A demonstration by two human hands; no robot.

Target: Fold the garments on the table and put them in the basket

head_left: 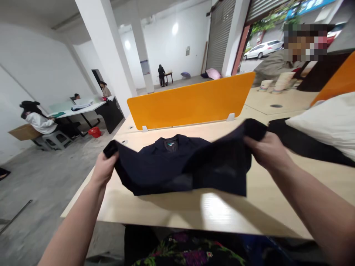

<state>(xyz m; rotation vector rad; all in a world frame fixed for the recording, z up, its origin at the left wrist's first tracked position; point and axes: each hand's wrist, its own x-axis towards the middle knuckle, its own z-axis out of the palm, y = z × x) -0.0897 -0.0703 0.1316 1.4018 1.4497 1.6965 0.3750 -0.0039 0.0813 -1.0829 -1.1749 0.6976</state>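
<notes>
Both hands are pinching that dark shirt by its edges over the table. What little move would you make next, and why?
Probably bring the right hand across toward the left hand, folding the lifted side over. The shirt lies collar-up on the table, its right part raised.

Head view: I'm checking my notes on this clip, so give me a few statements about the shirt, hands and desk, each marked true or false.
1. Both hands grip the dark navy shirt. True: left hand, right hand.
2. The shirt is white. False: it is dark navy.
3. An orange divider stands behind the shirt. True.
4. The shirt hangs clear of the desk. False: its middle lies on the desk.
</notes>
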